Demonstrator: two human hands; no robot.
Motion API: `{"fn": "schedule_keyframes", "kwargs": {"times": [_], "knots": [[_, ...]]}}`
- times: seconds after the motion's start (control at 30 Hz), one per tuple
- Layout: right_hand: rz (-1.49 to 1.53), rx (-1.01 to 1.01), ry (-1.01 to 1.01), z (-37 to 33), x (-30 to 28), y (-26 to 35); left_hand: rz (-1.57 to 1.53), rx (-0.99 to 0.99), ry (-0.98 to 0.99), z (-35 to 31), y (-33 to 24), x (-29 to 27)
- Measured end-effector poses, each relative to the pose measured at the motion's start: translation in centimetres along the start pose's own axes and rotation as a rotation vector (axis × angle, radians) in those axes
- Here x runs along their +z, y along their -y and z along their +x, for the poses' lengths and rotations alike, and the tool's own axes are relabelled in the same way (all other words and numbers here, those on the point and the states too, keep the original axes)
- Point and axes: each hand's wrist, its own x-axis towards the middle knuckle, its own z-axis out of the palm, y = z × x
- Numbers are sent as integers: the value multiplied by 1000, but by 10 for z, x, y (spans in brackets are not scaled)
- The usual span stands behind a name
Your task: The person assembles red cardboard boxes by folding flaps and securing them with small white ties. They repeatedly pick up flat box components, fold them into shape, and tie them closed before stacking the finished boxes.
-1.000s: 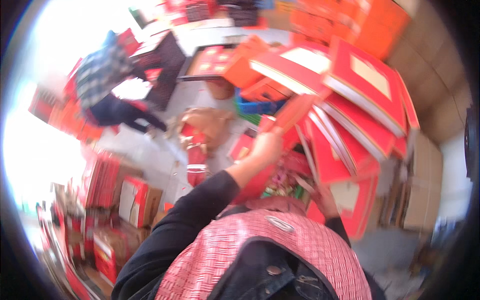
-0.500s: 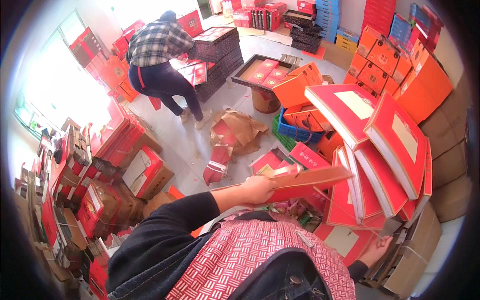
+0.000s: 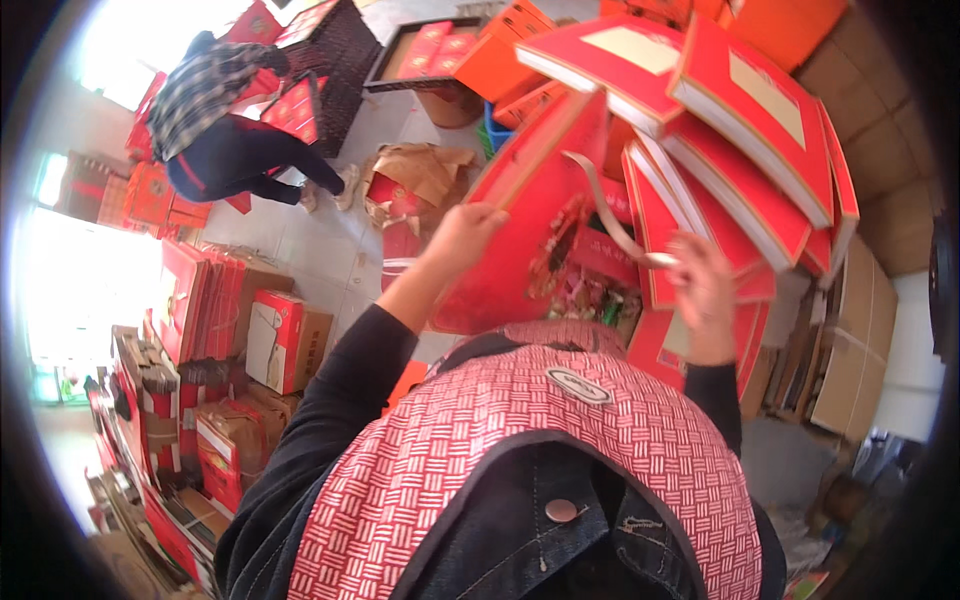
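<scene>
My left hand (image 3: 474, 232) grips the edge of a flat red panel (image 3: 505, 240) with a tan border, tilted up in front of me. A pale, narrow strip (image 3: 603, 205) curls in the air before the panel. Its near end is pinched in my right hand (image 3: 700, 285); whether the far end still touches the panel, I cannot tell. Just right of that hand lean several thick red boxes (image 3: 755, 95) with cream labels and white sides, piled askew. Under the panel, small pinkish and green things (image 3: 590, 300) show partly, too jumbled to name.
Another person (image 3: 235, 130) in a checked shirt bends over at the far left, beside stacked black trays (image 3: 340, 60). Crumpled brown paper (image 3: 425, 170) lies on the floor. Red boxes and cartons (image 3: 285, 340) crowd my left; flattened cardboard (image 3: 855, 350) stands at the right.
The panel has swung from nearly edge-on to steeply tilted, its face showing. My right hand has risen from low right toward the panel, and the strip, earlier stretched taut, now hangs curled.
</scene>
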Motion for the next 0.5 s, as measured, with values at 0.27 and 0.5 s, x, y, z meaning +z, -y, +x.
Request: {"fn": "schedule_keyframes", "kwargs": {"times": [0.27, 0.5], "knots": [[-340, 136, 304, 12, 95, -72, -72, -95, 148, -7, -7, -6], [-562, 138, 405, 6, 111, -107, 23, -122, 143, -57, -7, -12]]}}
